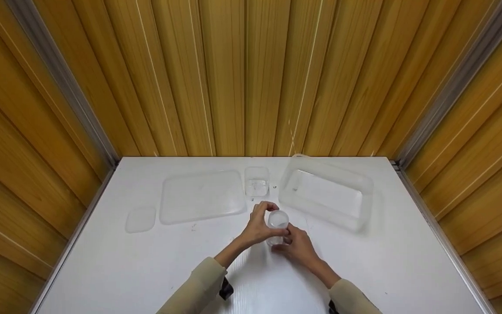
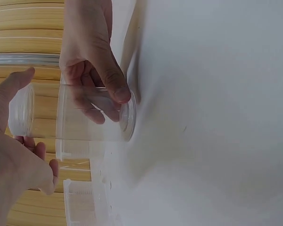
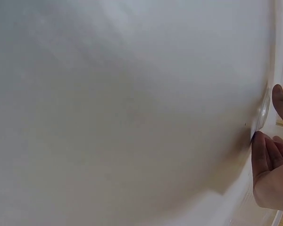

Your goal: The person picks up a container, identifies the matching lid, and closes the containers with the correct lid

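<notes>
A clear plastic jar (image 2: 96, 125) with a translucent round lid (image 1: 278, 219) stands upright close to the table surface. My left hand (image 1: 257, 226) curves around the lid, thumb on the near side and fingers on the far side. Lower down, my right hand (image 1: 298, 248) grips the jar's body, its thumb (image 2: 118, 89) pressed near the base. In the right wrist view the jar's base (image 3: 264, 110) shows only at the right edge, partly hidden by fingers.
Behind the hands stands a small clear square container (image 1: 257, 181). A large translucent rectangular box (image 1: 325, 209) lies to the right. To the left are a large flat lid (image 1: 203, 198) and a small square lid (image 1: 140, 219) on the white table (image 1: 103, 270). Wood-look walls (image 1: 225, 78) enclose it.
</notes>
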Demonstrator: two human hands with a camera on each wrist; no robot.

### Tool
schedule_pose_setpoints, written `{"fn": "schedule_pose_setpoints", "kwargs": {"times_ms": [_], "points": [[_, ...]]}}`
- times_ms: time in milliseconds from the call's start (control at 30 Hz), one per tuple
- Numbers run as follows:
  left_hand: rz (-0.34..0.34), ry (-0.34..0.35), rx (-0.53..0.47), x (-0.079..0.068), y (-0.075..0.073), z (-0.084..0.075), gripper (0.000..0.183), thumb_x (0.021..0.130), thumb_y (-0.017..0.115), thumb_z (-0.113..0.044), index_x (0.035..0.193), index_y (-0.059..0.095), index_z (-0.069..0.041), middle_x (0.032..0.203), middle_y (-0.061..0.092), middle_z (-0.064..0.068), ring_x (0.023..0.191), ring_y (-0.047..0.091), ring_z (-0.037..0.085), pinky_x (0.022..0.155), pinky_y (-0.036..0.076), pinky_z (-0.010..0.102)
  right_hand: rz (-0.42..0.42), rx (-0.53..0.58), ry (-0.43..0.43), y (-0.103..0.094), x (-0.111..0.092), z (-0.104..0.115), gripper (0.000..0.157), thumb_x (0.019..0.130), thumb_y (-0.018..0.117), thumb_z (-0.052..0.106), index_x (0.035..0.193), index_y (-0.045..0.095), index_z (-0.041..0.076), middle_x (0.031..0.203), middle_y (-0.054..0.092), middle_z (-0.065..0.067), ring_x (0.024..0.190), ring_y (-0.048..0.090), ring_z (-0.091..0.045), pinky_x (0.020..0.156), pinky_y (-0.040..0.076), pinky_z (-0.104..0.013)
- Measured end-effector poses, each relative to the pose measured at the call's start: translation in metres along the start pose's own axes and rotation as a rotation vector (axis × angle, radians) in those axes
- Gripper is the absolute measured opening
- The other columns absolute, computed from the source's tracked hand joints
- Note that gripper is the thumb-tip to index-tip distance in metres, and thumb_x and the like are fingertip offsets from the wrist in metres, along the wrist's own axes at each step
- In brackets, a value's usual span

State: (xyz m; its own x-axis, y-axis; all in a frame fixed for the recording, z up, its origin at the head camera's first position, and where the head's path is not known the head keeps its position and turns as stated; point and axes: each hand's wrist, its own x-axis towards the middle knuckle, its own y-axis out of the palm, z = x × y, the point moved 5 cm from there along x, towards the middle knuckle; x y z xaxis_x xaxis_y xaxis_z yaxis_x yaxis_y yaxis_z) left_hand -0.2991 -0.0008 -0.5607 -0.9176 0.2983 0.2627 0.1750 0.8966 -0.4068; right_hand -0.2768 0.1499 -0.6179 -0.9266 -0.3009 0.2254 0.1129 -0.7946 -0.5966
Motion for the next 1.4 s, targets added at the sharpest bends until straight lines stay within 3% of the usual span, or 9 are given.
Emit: {"fn": "schedule_pose_setpoints", "kwargs": {"times_ms": [300, 433, 533, 667, 767, 900, 1033, 1200, 1400], "points": [[0.145, 0.024, -0.051, -0.001, 0.004, 0.001, 0.061, 0.075, 0.083, -0.012, 0.131, 0.058, -0.009, 0.130, 0.062, 0.011, 0.124, 0.049, 0.025, 0.106, 0.033, 0.047, 0.024, 0.021, 0.039, -0.003, -0.004, 0.001, 0.058, 0.079, 0.089, 0.019, 0.126, 0.063, -0.001, 0.110, 0.074, -0.019, 0.103, 0.072, -0.037, 0.085, 0.061, -0.047], [0.201, 0.076, -0.059, 0.004, 0.006, -0.004, 0.062, 0.077, 0.077, -0.004, 0.136, 0.059, -0.008, 0.136, 0.062, 0.012, 0.128, 0.053, 0.029, 0.121, 0.023, 0.060, 0.024, 0.016, 0.056, -0.008, -0.002, 0.000, 0.059, 0.077, 0.090, 0.017, 0.126, 0.063, -0.001, 0.108, 0.074, -0.019, 0.101, 0.072, -0.036, 0.085, 0.061, -0.046], [0.214, 0.096, -0.032, 0.005, 0.007, -0.007, 0.071, 0.077, 0.080, -0.009, 0.143, 0.054, -0.011, 0.145, 0.055, 0.012, 0.133, 0.047, 0.030, 0.122, 0.018, 0.059, 0.032, -0.002, 0.054, -0.010, 0.002, 0.001, 0.060, 0.076, 0.090, 0.018, 0.126, 0.062, -0.001, 0.110, 0.074, -0.018, 0.101, 0.072, -0.033, 0.085, 0.061, -0.045], [0.149, 0.125, 0.156, 0.003, 0.006, -0.010, 0.088, 0.074, 0.090, -0.035, 0.148, 0.048, -0.014, 0.154, 0.045, 0.008, 0.136, 0.038, 0.027, 0.106, 0.031, 0.045, 0.038, -0.040, 0.048, -0.011, 0.006, 0.002, 0.065, 0.075, 0.091, 0.022, 0.127, 0.061, -0.001, 0.112, 0.074, -0.017, 0.104, 0.071, -0.031, 0.088, 0.059, -0.045], [0.055, 0.163, 0.289, 0.002, 0.006, -0.012, 0.094, 0.069, 0.092, -0.048, 0.144, 0.049, -0.012, 0.149, 0.050, 0.009, 0.131, 0.043, 0.025, 0.099, 0.036, 0.040, 0.037, -0.050, 0.042, -0.011, 0.006, 0.002, 0.068, 0.074, 0.092, 0.023, 0.129, 0.059, -0.002, 0.116, 0.073, -0.017, 0.108, 0.070, -0.030, 0.091, 0.058, -0.043], [-0.059, 0.160, 0.302, -0.001, 0.004, -0.010, 0.085, 0.067, 0.094, -0.047, 0.132, 0.054, -0.009, 0.127, 0.060, 0.008, 0.113, 0.051, 0.026, 0.091, 0.038, 0.035, 0.031, -0.038, 0.040, -0.010, 0.004, 0.002, 0.067, 0.074, 0.092, 0.020, 0.130, 0.060, 0.000, 0.114, 0.074, -0.015, 0.098, 0.069, -0.027, 0.082, 0.058, -0.036], [-0.120, 0.158, 0.289, -0.005, 0.001, -0.006, 0.074, 0.066, 0.094, -0.044, 0.119, 0.056, -0.009, 0.110, 0.062, 0.006, 0.102, 0.053, 0.024, 0.086, 0.037, 0.031, 0.021, -0.027, 0.029, -0.007, 0.004, 0.002, 0.066, 0.073, 0.093, 0.019, 0.127, 0.062, 0.000, 0.111, 0.075, -0.015, 0.089, 0.067, -0.022, 0.075, 0.055, -0.030], [-0.124, 0.178, 0.266, -0.009, -0.002, -0.004, 0.066, 0.067, 0.095, -0.038, 0.113, 0.058, -0.010, 0.108, 0.063, 0.004, 0.104, 0.053, 0.020, 0.088, 0.038, 0.032, 0.032, -0.010, 0.005, -0.002, 0.005, 0.003, 0.068, 0.074, 0.092, 0.019, 0.129, 0.060, -0.002, 0.112, 0.075, -0.017, 0.090, 0.067, -0.021, 0.076, 0.055, -0.030], [-0.010, 0.195, 0.149, -0.006, -0.003, -0.007, 0.063, 0.071, 0.094, -0.030, 0.119, 0.060, -0.006, 0.115, 0.062, 0.009, 0.107, 0.049, 0.022, 0.094, 0.038, 0.032, 0.031, 0.005, -0.004, -0.002, 0.006, 0.004, 0.066, 0.075, 0.092, 0.017, 0.130, 0.060, -0.002, 0.117, 0.074, -0.018, 0.101, 0.070, -0.029, 0.081, 0.060, -0.038]]}}
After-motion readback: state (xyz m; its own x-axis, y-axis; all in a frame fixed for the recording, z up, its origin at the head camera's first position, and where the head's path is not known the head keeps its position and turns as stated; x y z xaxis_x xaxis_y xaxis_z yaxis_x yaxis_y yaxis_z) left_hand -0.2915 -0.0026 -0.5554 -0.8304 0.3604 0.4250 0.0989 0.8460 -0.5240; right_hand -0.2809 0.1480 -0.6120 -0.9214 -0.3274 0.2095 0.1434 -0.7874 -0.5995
